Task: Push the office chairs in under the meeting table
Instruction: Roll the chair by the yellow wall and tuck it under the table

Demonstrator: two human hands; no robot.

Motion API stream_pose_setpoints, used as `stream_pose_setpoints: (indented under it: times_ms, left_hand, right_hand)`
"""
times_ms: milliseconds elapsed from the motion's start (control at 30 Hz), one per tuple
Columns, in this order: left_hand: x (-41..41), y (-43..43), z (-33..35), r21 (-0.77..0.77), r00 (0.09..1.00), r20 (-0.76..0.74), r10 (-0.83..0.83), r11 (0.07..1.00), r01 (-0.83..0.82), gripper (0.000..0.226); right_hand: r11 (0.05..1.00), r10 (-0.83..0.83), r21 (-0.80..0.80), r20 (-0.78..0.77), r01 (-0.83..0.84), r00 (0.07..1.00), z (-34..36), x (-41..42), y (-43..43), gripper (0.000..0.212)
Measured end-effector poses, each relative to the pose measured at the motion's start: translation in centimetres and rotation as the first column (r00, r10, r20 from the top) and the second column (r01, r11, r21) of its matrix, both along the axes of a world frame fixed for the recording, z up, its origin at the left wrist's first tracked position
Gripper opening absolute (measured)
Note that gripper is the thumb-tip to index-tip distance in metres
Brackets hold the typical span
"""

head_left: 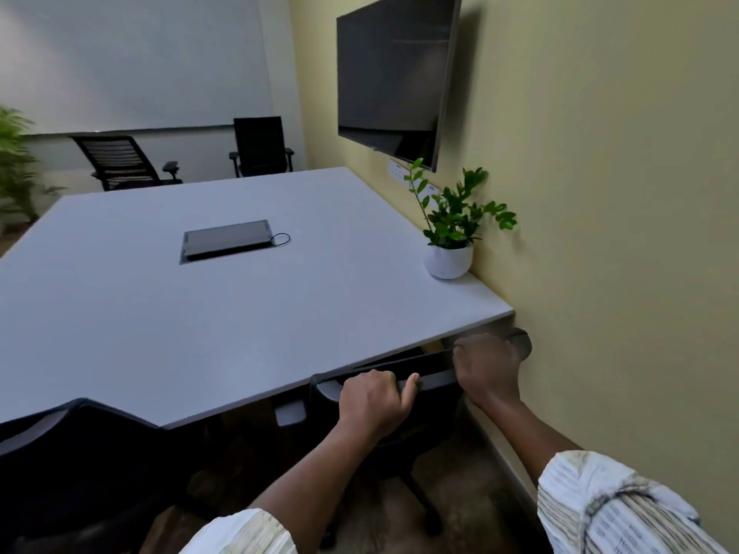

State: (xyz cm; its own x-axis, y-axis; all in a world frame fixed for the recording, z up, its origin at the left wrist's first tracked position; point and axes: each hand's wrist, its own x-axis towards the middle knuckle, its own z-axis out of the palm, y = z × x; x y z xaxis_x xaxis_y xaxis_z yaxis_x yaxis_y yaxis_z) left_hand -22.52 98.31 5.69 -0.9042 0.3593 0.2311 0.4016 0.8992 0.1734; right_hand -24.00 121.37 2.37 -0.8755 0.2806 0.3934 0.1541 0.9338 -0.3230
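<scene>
we have both hands on the top edge of a black office chair (384,397) at the near right corner of the meeting table (200,313), close to the yellow wall (600,193). our left hand (374,401) curls over the backrest top, fingers wrapped around it, thumb lying along the edge. our right hand (486,365) is closed in a fist on the same edge, nearer the wall. the chair's back sits right at the table's edge, its seat beneath the top. another chair (80,453) stands at the lower left, and a potted plant (450,233) rests on the table by the wall.
</scene>
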Motion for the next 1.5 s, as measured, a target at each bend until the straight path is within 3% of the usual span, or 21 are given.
stream_pose_setpoints:
  times_ms: [300, 700, 1133, 1267, 1500]
  left_hand:
    - [-7.9, 4.2, 0.3, 0.011, 0.981, -0.006, 0.194, 0.981, -0.194, 0.066]
    - [-13.0, 4.4, -0.5, -0.014, 0.956, -0.025, 0.291, 0.957, -0.291, 0.067]
    - [-11.1, 3.3, -2.3, -0.028, 0.968, -0.171, 0.186, 0.981, -0.193, 0.048]
    - [-7.4, 0.0, -3.1, -0.117, 0.960, -0.108, 0.259, 0.955, -0.271, 0.072]
    - [-0.5, -10.2, -2.6, -0.144, 0.842, 0.001, 0.539, 0.834, -0.533, 0.077]
  right_hand:
    - [0.980, 0.199, -0.007, 0.041, -0.199, 0.979, 0.9, -11.2, 3.6, 0.052]
    - [0.961, 0.275, 0.043, -0.009, -0.274, 0.961, 0.4, -15.4, 3.7, 0.049]
    - [0.945, 0.314, 0.068, 0.101, -0.321, 0.944, 0.5, -15.7, 3.8, 0.065]
    - [0.883, 0.452, 0.093, 0.089, -0.460, 0.887, 1.0, -14.2, -0.9, 0.064]
    - [0.697, 0.704, 0.075, 0.114, -0.713, 0.701, 2.0, -9.3, -13.7, 0.068]
